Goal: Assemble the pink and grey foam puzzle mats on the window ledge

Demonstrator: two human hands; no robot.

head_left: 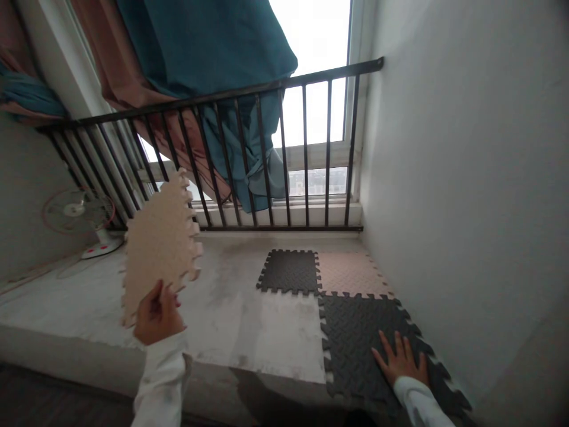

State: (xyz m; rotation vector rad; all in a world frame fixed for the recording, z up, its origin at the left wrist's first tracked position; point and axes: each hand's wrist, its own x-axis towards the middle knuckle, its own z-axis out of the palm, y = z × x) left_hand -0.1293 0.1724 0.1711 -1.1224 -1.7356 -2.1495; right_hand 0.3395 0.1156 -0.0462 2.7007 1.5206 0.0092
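My left hand grips the lower edge of a beige foam puzzle tile and holds it up in the air, tilted, above the left part of the raised concrete ledge. My right hand lies flat with fingers spread on a dark grey foam tile at the ledge's near right corner. Behind that tile a pinkish-beige tile is joined to it, and another dark tile interlocks to its left. Both my sleeves are white.
A black metal railing runs along the window at the back, with teal and brown curtains hanging over it. A small white fan stands at the far left on the ledge. A white wall bounds the right side.
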